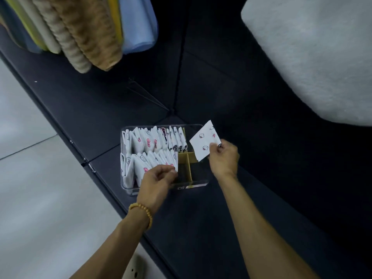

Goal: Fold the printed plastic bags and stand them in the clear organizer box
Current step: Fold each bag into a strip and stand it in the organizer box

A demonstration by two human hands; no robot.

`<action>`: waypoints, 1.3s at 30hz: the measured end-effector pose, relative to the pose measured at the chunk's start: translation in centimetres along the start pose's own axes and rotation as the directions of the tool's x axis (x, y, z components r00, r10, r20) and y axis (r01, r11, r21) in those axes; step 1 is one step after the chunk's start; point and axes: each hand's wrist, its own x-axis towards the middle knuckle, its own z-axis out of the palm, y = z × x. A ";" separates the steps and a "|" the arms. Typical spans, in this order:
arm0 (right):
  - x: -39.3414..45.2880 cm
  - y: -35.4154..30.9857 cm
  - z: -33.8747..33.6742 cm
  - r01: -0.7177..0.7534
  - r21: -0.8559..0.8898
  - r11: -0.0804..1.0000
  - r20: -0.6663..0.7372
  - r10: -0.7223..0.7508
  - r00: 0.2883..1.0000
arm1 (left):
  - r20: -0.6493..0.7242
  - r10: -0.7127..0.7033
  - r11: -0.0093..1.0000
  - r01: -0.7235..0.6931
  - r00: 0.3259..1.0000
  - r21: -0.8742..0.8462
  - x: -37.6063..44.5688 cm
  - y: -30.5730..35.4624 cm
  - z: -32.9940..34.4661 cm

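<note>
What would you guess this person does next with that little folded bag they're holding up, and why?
Probably lower the folded bag, pinched in the right hand, into the clear organizer box just right of the near row of standing bags. The left hand holds that row's last bag by its edge, seemingly keeping the row back, and the space beside the yellow divider there looks unfilled.

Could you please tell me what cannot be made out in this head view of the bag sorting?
- Label on the box front wall: too small to read.
- Near row of folded bags: partly covered by the left hand.
- White bundle: cut off by the right edge.
- Hanging cloths: cut off at the top.
</note>
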 end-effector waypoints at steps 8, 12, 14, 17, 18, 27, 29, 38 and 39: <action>1.2 -0.7 4.1 0.160 0.031 0.987 0.169 -0.163 0.972 | -0.048 0.013 0.999 -0.015 0.999 -0.040 0.9 -0.7 -0.5; 1.5 0.0 4.3 0.217 -0.016 0.976 0.151 -0.212 0.966 | -0.086 0.052 0.998 -0.056 0.995 -0.041 0.5 -0.8 -0.4; 1.8 0.0 4.8 0.220 -0.033 0.975 0.128 -0.214 0.968 | -0.105 0.068 0.996 -0.072 0.992 -0.042 0.4 -1.0 -0.5; 2.2 -0.6 5.8 0.217 -0.052 0.975 0.062 -0.214 0.975 | -0.116 0.076 0.995 -0.083 0.990 -0.055 0.5 -1.2 -0.6; 2.2 -0.8 6.2 0.220 -0.074 0.973 0.066 -0.216 0.974 | -0.114 0.074 0.995 -0.082 0.991 -0.062 0.5 -1.2 -0.6; 2.1 -0.8 6.0 0.217 -0.164 0.962 0.074 -0.208 0.975 | -0.079 0.074 0.993 -0.081 0.994 -0.090 -0.6 -2.0 -0.7; 2.4 -0.6 6.3 0.200 -0.267 0.943 0.142 -0.167 0.976 | -0.078 0.071 0.994 -0.077 0.994 -0.083 -0.8 -2.1 -0.7; 2.2 -0.5 7.5 0.127 -0.262 0.957 0.097 -0.105 0.990 | -0.062 0.085 0.996 -0.086 0.994 -0.022 -1.2 -1.8 -0.9; 2.3 -0.5 7.6 0.105 -0.273 0.956 0.112 -0.077 0.991 | -0.062 0.081 0.997 -0.082 0.995 -0.015 -1.2 -1.8 -0.9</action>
